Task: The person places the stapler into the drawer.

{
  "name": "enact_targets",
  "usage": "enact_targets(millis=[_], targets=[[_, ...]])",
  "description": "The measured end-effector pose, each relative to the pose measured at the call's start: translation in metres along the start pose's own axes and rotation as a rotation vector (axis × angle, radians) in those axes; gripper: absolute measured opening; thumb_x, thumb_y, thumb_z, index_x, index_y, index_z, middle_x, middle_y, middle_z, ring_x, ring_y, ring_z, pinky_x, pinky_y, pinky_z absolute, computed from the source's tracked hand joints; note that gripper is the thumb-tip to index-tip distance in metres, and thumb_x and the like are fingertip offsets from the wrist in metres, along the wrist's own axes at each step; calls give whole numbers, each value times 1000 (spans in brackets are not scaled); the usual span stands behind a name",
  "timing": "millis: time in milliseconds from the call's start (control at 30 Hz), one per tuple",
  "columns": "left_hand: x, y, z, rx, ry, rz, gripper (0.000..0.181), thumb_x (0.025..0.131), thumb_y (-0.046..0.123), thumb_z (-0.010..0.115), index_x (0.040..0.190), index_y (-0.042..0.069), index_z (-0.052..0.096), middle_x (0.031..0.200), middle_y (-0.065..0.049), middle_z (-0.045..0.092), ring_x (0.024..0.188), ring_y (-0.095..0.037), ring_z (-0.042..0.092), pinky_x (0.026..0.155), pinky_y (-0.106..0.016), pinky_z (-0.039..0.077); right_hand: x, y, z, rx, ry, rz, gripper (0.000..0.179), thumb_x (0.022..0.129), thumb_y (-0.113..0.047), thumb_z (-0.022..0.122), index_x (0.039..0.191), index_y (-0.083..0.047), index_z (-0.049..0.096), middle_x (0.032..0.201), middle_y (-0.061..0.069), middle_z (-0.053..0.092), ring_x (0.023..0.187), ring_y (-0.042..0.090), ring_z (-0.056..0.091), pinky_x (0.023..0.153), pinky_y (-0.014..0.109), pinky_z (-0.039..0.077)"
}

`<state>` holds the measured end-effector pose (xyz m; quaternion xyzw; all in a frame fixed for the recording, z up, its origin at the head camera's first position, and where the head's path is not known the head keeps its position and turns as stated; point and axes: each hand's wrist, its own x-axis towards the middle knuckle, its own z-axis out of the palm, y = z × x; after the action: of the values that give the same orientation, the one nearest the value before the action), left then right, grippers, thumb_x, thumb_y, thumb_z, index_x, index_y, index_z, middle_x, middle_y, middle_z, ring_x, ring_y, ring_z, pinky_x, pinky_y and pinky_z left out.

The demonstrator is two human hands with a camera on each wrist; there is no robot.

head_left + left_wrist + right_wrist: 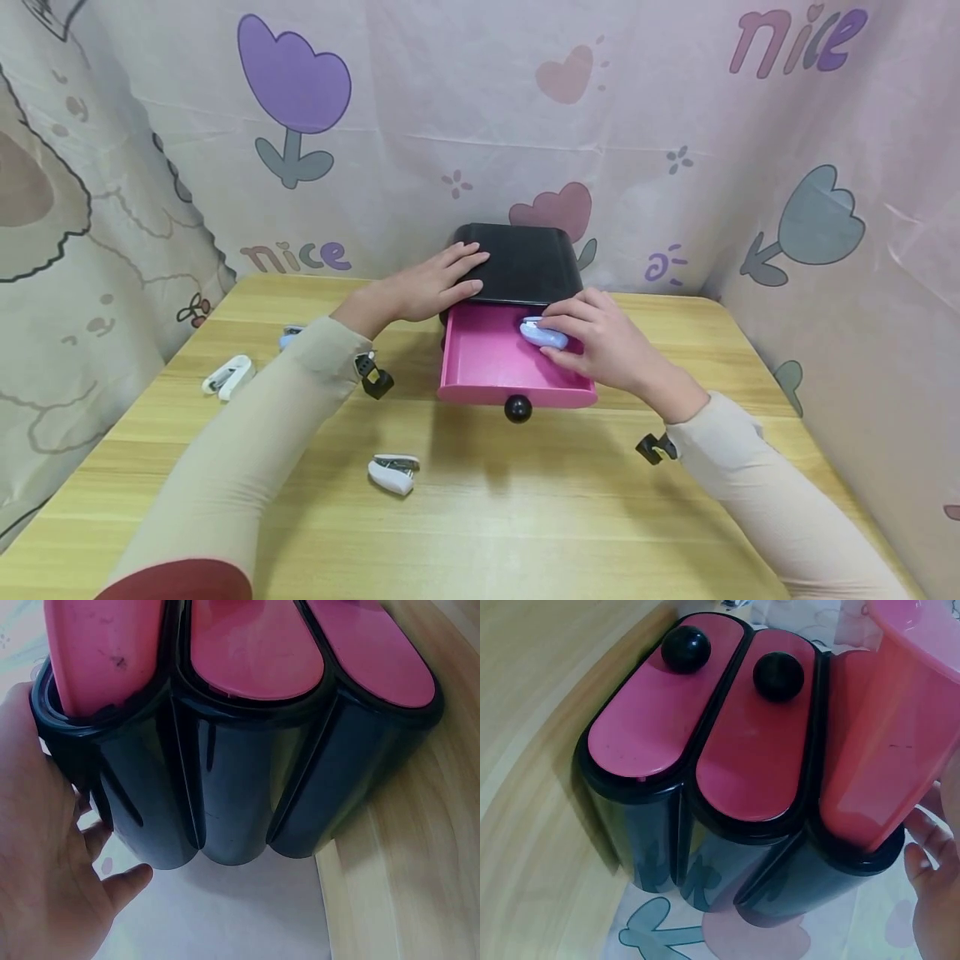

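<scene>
A black cabinet with pink drawers stands at the back of the wooden table. Its top drawer is pulled out, showing a pink inside and a black knob in front. My left hand rests on the cabinet's top at the left edge, fingers extended. Inside the drawer, toward its right side, my right hand holds a small light-blue stapler by its right end. In the right wrist view the lower drawers are closed; the right hand is partly visible there, its stapler hidden.
A white stapler lies on the table in front of the cabinet, left of centre. Another white stapler lies at the far left. Near it a blue stapler is partly hidden by my left sleeve. A patterned curtain hangs behind the table.
</scene>
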<state>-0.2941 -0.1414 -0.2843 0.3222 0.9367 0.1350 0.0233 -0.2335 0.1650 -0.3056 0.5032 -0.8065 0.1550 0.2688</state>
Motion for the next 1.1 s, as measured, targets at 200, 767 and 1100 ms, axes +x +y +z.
enact_targets(millis=[200, 767, 1100], targets=[[0, -1, 0, -3, 5, 4, 66, 103, 57, 25, 158, 24, 15, 164, -3, 5, 149, -23, -1, 118, -48, 13, 1, -2, 0, 0, -23, 22, 33, 76, -18, 85, 105, -7, 74, 111, 7, 64, 99, 25, 52, 82, 39, 45], [3, 0, 3, -7, -2, 7, 65, 102, 58, 24, 158, 25, 15, 164, -2, 5, 149, -21, -1, 117, -49, 14, -3, 2, -6, 138, 91, 158, 30, 76, -7, 84, 104, -7, 73, 103, 5, 65, 93, 20, 55, 73, 31, 45], [0, 0, -1, -14, -2, 12, 65, 103, 56, 26, 158, 23, 15, 164, -4, 5, 149, -22, -2, 118, -48, 12, 5, 24, -8, 156, 145, 198, 28, 82, -12, 79, 109, -6, 72, 106, 7, 67, 103, 23, 56, 86, 38, 46]])
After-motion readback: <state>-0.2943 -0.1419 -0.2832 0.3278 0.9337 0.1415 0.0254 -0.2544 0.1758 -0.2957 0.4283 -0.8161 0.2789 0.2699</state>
